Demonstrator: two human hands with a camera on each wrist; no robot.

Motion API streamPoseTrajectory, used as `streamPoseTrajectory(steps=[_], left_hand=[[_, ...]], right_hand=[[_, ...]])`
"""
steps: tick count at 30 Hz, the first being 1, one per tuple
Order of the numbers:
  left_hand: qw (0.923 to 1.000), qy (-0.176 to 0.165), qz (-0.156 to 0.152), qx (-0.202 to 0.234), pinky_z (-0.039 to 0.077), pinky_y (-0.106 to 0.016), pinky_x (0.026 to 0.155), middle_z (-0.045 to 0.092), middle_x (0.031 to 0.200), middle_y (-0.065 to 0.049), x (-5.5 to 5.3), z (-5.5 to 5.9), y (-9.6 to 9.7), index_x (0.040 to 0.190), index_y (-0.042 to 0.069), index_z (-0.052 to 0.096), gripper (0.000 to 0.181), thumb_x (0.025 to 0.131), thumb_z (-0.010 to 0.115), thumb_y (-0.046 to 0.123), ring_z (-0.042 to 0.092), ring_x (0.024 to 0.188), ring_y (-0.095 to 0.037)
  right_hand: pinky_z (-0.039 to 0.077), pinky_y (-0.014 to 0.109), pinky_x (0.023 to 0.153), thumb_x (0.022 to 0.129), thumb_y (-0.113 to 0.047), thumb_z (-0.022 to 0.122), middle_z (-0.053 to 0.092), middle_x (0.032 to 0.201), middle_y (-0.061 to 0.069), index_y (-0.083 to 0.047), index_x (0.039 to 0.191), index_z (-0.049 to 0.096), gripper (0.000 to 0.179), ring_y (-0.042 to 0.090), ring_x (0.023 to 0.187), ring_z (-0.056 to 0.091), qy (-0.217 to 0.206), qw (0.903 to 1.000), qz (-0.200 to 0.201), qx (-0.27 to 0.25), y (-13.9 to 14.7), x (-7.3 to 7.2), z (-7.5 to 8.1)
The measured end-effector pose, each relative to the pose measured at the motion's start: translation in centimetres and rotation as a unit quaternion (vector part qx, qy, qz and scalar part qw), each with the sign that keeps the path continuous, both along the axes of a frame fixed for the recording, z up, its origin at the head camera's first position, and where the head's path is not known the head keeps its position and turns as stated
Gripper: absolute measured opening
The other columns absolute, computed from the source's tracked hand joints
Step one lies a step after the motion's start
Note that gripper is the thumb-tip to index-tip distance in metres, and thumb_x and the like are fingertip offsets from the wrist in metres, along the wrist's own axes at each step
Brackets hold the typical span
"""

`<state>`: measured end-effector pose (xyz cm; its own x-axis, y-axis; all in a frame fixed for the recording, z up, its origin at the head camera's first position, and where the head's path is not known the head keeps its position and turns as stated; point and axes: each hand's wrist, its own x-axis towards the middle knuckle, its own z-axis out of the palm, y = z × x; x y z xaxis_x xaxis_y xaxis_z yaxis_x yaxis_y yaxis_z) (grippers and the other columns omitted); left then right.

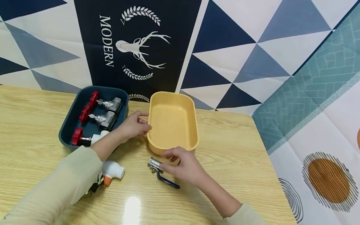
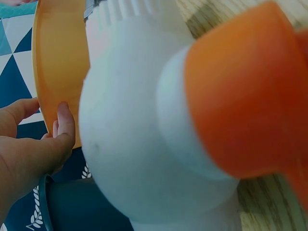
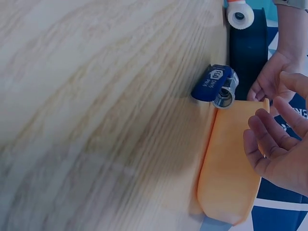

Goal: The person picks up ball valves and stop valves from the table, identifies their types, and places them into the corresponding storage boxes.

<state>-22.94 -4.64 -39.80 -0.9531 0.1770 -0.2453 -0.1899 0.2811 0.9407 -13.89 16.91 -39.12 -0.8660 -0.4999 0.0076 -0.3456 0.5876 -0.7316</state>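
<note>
My left hand (image 1: 132,125) pinches the left rim of the yellow tray (image 1: 171,123), thumb over the edge and fingers against the outer wall. In the left wrist view, that hand (image 2: 36,149) shows beside the tray's side. My right hand (image 1: 186,166) hovers by the tray's front right corner, its fingers loosely bent and holding nothing; the right wrist view shows this hand (image 3: 279,144) apart from the wall. On the table, just in front of the tray, lies a metal ball valve (image 1: 155,164) with a blue lever (image 3: 211,84).
Left of the yellow tray stands a dark blue tray (image 1: 72,119) holding several valves with red handwheels (image 1: 87,110). A white plastic valve (image 1: 113,170) with an orange part lies before it, large in the left wrist view. Patterned cloth (image 1: 229,36) hangs behind the table.
</note>
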Motion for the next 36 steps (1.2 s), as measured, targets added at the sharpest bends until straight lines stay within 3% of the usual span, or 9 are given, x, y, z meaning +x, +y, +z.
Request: streamPoseTrajectory(steps=[11,18,26,36], left_hand=[[1.0000,0.000,-0.006,-0.002,0.054,-0.036,0.084,0.052,0.108,-0.014,-0.1,0.0,0.0,0.141,0.000,0.032,0.059,0.088,0.059,0.005,0.057,0.078,-0.013],[1.0000,-0.002,-0.002,-0.003,0.054,-0.034,0.082,0.052,0.108,-0.014,0.0,0.0,-0.1,0.141,0.001,0.033,0.059,0.088,0.059,0.005,0.057,0.078,-0.013],[1.0000,-0.005,-0.002,0.000,0.054,-0.031,0.080,0.051,0.110,-0.015,0.0,0.0,-0.1,0.141,0.000,0.032,0.059,0.088,0.059,0.005,0.057,0.079,-0.014],[0.9999,-0.017,0.001,0.003,0.053,-0.033,0.084,0.051,0.114,-0.016,-0.2,0.1,-0.1,0.141,0.002,0.033,0.059,0.088,0.060,0.005,0.057,0.082,-0.015]], right_hand=[[0.049,0.021,0.067,0.082,-0.024,0.073,0.065,0.101,0.006,-0.008,0.108,0.066,0.031,0.023,0.089,0.060,0.019,0.9995,0.018,0.014,-0.3,0.3,-0.5],[0.053,0.032,0.074,0.082,-0.022,0.072,0.066,0.103,0.007,-0.007,0.107,0.066,0.030,0.023,0.091,0.061,0.028,0.9991,0.032,0.009,-0.6,0.4,-1.0],[0.048,0.019,0.069,0.082,-0.024,0.072,0.062,0.104,0.005,-0.011,0.110,0.064,0.032,0.018,0.094,0.059,0.013,0.9992,0.021,0.032,-1.0,0.6,-1.6],[0.044,0.019,0.068,0.083,-0.025,0.072,0.060,0.100,0.002,-0.012,0.112,0.063,0.033,0.014,0.089,0.055,0.024,0.9982,0.014,0.053,-1.5,0.5,-2.1]])
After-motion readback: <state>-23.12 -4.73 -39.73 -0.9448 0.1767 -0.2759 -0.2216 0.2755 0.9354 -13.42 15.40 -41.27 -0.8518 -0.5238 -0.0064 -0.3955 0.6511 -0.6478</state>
